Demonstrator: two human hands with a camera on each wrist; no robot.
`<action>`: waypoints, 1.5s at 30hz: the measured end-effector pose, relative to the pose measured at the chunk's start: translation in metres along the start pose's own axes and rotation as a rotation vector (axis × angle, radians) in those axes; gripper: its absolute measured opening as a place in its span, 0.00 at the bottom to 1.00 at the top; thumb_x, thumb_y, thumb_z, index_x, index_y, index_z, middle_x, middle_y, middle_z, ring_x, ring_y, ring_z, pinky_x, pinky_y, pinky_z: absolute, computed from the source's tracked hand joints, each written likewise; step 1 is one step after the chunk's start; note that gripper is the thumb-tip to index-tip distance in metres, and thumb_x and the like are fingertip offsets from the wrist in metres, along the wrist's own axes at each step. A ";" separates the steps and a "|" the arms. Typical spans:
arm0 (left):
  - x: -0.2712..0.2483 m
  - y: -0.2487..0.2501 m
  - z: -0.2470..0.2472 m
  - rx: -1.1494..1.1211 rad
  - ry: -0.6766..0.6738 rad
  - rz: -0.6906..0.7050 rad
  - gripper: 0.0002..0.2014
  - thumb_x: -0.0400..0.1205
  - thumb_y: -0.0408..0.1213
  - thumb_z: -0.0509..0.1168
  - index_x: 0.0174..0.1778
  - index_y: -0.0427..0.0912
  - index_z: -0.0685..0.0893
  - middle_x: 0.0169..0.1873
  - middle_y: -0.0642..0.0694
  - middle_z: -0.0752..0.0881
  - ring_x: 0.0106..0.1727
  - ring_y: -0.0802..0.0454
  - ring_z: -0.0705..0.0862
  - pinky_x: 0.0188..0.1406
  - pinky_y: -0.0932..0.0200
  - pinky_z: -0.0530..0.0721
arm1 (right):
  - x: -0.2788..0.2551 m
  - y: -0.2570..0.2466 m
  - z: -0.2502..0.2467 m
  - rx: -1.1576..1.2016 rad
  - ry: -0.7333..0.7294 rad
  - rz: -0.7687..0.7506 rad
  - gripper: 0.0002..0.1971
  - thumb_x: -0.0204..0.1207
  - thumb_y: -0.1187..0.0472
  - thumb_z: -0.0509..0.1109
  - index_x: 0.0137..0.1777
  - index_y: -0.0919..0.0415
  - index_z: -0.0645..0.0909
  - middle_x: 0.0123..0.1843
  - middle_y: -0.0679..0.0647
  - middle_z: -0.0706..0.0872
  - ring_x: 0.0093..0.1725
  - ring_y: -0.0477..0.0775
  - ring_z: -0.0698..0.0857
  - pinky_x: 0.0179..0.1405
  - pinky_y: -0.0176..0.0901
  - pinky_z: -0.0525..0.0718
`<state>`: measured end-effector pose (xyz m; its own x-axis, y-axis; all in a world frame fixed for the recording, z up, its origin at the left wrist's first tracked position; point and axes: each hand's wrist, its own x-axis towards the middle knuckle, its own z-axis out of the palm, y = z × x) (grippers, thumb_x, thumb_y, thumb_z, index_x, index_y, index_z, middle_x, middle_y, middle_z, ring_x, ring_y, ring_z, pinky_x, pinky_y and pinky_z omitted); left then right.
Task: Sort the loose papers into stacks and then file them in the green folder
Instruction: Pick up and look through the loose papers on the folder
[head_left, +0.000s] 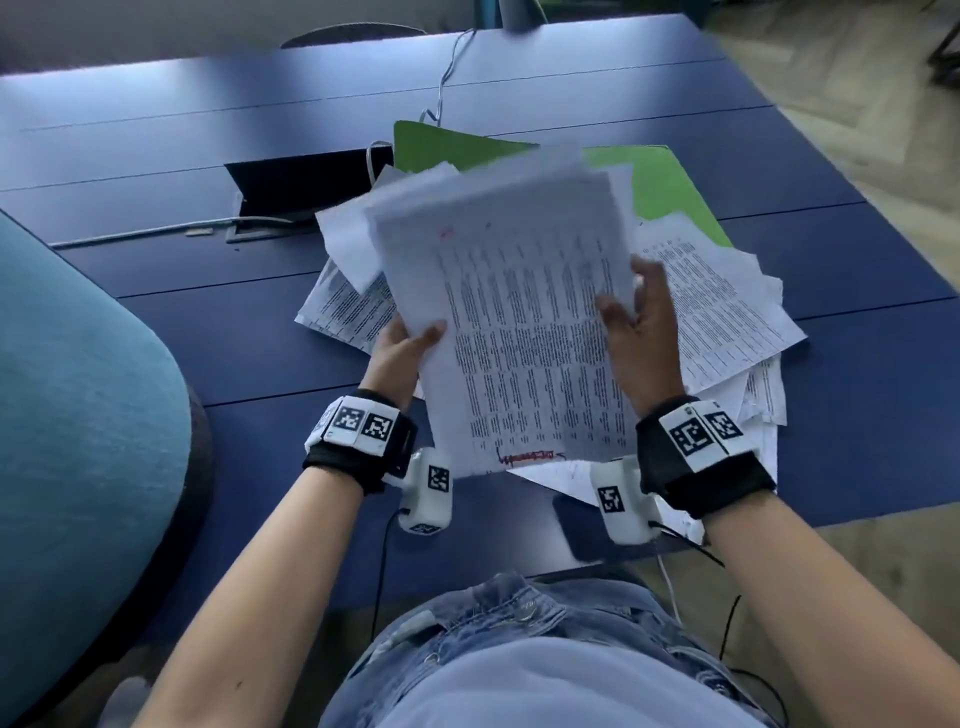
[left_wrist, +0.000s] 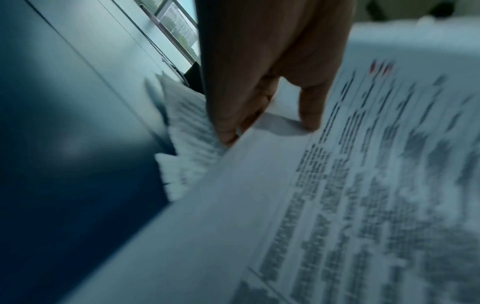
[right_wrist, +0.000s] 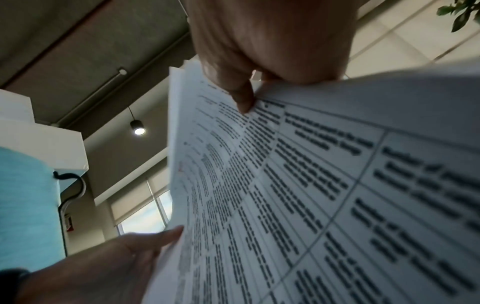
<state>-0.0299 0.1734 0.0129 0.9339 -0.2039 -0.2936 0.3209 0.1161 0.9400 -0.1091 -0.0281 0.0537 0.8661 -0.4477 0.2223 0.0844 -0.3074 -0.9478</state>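
Both hands hold a bundle of printed papers (head_left: 519, 322) lifted off the blue table (head_left: 156, 156). My left hand (head_left: 402, 353) grips its left edge, thumb on top, and shows in the left wrist view (left_wrist: 259, 82) pinching the sheets (left_wrist: 337, 205). My right hand (head_left: 641, 332) grips the right edge; the right wrist view has its thumb (right_wrist: 244, 98) pressed on the top sheet (right_wrist: 311, 195). More loose papers (head_left: 727, 312) lie spread on the table beneath. The green folder (head_left: 665, 182) lies open behind them, partly covered.
A black cable hatch (head_left: 306, 182) stands open in the table to the left, with a white cable (head_left: 171, 228) running out. A teal chair back (head_left: 78, 389) is at the left. A dark phone (head_left: 576, 525) lies near the front edge.
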 end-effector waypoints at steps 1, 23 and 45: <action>-0.001 0.011 0.004 -0.001 0.007 0.067 0.13 0.81 0.25 0.61 0.61 0.36 0.75 0.48 0.45 0.85 0.45 0.52 0.86 0.59 0.46 0.83 | 0.003 -0.004 0.000 0.061 0.034 -0.013 0.18 0.78 0.72 0.61 0.61 0.53 0.64 0.46 0.50 0.82 0.35 0.38 0.83 0.31 0.33 0.81; -0.007 0.076 0.020 -0.028 -0.131 0.480 0.09 0.79 0.31 0.57 0.53 0.41 0.76 0.42 0.55 0.91 0.47 0.57 0.88 0.53 0.53 0.86 | 0.025 -0.033 0.011 0.256 0.272 -0.129 0.09 0.78 0.63 0.59 0.43 0.50 0.63 0.43 0.45 0.75 0.41 0.35 0.78 0.47 0.39 0.78; 0.003 0.077 -0.009 0.089 -0.155 0.434 0.10 0.81 0.32 0.61 0.58 0.38 0.76 0.43 0.57 0.91 0.46 0.60 0.88 0.50 0.60 0.87 | 0.018 -0.026 0.031 0.286 0.188 0.082 0.15 0.79 0.61 0.64 0.60 0.52 0.63 0.56 0.39 0.74 0.47 0.24 0.78 0.57 0.31 0.75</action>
<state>-0.0008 0.1906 0.0830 0.9420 -0.2989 0.1527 -0.1149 0.1404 0.9834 -0.0804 -0.0018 0.0748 0.7724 -0.6157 0.1561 0.1762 -0.0283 -0.9839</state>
